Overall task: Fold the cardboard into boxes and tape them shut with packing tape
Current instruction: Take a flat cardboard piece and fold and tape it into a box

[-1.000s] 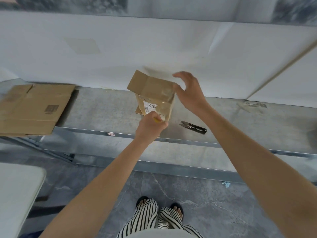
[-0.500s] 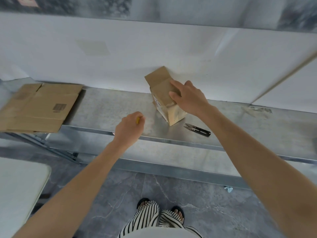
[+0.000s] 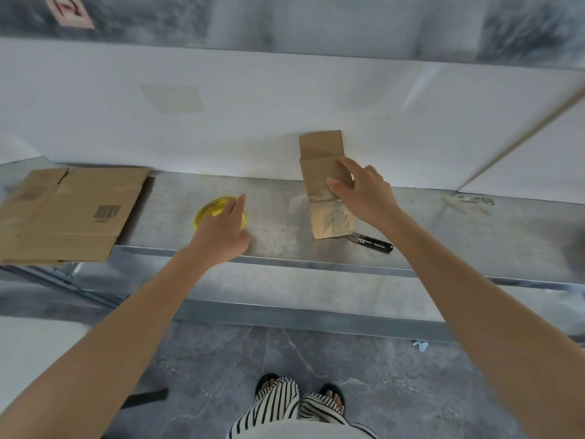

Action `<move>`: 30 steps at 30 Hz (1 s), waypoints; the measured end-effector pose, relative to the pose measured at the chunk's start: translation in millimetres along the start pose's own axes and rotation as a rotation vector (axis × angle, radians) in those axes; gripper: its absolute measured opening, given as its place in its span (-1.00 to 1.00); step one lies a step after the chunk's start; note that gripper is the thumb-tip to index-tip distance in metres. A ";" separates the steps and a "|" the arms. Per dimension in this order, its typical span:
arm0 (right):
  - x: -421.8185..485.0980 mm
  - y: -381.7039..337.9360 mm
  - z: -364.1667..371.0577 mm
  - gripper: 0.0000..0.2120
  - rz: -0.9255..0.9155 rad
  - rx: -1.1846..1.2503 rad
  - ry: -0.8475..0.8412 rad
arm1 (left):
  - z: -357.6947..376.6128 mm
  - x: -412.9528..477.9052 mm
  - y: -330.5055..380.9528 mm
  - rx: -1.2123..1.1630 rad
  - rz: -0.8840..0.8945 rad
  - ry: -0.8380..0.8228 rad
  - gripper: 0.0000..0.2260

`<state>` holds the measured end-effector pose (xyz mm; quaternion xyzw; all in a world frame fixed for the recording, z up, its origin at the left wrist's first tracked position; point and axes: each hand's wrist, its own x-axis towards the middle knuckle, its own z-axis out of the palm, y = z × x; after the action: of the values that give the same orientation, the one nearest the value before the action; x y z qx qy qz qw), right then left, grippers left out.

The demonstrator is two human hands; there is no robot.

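Cardboard folded into a small box [image 3: 323, 179] stands on a metal shelf [image 3: 278, 229] against a white wall [image 3: 253, 122], gripped by the right hand [image 3: 364, 191]. The left hand [image 3: 221, 229] lies over a yellow roll of tape [image 3: 210, 210]; whether it grips cannot be told. Black snips [image 3: 373, 243] lie just beside the box, and flat cardboard [image 3: 69, 213] well to its left.

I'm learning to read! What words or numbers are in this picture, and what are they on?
Nothing here is clear enough to read.
Sign, up on the wall: a red mark, blurred.
Flat cardboard: a dark print, blurred.
Box: grey print low on its side, blurred.
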<state>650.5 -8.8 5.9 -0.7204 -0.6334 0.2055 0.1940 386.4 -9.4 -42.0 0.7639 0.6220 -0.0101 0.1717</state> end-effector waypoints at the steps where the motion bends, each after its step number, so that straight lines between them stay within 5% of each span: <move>1: -0.5 1.9 0.9 -0.47 0.011 0.015 0.008 | 1.1 2.4 -0.4 0.023 0.019 -0.007 -0.34; 11: -9.6 10.2 2.2 -0.47 0.058 0.061 0.038 | 27.9 23.6 -8.7 0.043 0.058 -0.084 -0.38; 16: -13.7 7.9 8.8 -0.47 0.071 0.212 -0.002 | 5.9 16.5 47.4 -0.792 0.059 0.134 -0.90; 21: -19.0 6.0 9.5 -0.48 0.088 0.269 0.039 | 11.1 14.0 90.9 -1.310 -0.149 0.037 -0.84; 24: -24.2 3.7 11.4 -0.49 0.075 0.275 0.065 | 16.1 9.0 101.2 -1.450 -0.162 0.127 -0.89; 30: -34.4 -6.1 13.1 -0.54 0.026 0.323 0.079 | 15.7 -2.0 98.5 -1.321 -0.123 0.350 -0.86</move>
<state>634.5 -41.9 -0.1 -0.6956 -0.5745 0.2787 0.3292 483.0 -32.0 -31.7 0.4529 0.5586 0.4851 0.4976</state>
